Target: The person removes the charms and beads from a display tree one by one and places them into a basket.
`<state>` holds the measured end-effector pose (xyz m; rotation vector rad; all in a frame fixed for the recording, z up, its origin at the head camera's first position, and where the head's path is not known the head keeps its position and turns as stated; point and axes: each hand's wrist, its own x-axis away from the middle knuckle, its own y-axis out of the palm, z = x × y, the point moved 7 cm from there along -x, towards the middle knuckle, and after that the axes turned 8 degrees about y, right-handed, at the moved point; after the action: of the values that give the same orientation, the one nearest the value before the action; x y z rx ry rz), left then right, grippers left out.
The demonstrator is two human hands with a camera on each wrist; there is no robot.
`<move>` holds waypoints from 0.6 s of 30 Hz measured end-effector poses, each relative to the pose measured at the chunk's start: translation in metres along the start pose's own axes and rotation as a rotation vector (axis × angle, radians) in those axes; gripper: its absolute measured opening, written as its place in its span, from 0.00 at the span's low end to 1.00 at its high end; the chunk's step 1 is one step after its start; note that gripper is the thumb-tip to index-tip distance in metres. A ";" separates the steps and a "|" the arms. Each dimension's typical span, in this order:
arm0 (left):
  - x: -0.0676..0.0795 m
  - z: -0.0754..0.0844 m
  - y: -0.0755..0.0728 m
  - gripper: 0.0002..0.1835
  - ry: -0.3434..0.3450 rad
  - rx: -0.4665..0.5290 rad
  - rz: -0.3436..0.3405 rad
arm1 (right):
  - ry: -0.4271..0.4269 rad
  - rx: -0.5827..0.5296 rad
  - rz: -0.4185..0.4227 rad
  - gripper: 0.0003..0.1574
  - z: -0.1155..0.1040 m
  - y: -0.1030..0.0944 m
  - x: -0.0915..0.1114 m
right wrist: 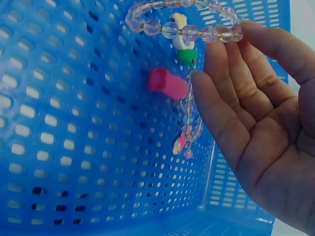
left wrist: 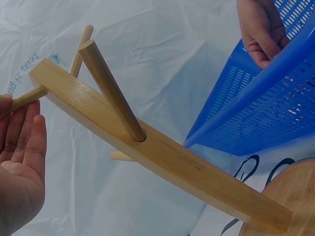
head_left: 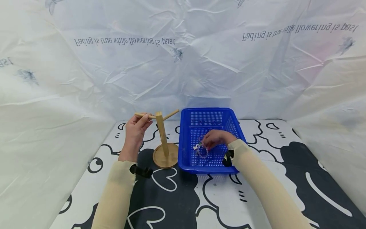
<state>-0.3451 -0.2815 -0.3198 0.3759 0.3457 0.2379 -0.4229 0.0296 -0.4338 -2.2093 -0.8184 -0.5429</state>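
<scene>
My left hand (head_left: 134, 132) pinches one upper peg (left wrist: 28, 98) of a wooden peg stand (head_left: 162, 130). The stand's post rises from a round base, with pegs sticking out on several sides. Inside a blue plastic basket (head_left: 183, 159), my right hand (head_left: 215, 138) pinches a bracelet of clear pinkish beads (right wrist: 191, 32) between thumb and fingers. Beyond the bracelet, in the right wrist view, are a green and white charm (right wrist: 187, 55), a pink charm (right wrist: 169, 84) and another strand of clear beads (right wrist: 189, 120).
The basket, with slotted walls, stands right of the stand's round base (head_left: 159, 159). A black and white patterned cloth (head_left: 217, 197) covers the table. White printed sheeting (head_left: 143, 70) hangs behind and at both sides.
</scene>
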 end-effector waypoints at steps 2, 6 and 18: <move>0.000 0.000 0.000 0.14 0.001 -0.002 0.001 | 0.011 0.000 0.013 0.15 0.002 -0.002 0.000; 0.000 0.000 0.000 0.14 0.009 0.003 0.002 | 0.037 -0.018 0.046 0.14 0.008 -0.005 -0.002; 0.003 0.001 0.000 0.16 0.007 0.018 -0.012 | 0.070 -0.003 0.110 0.15 0.016 -0.009 -0.003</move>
<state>-0.3417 -0.2807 -0.3193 0.3911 0.3573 0.2247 -0.4295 0.0454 -0.4417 -2.2101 -0.6566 -0.5640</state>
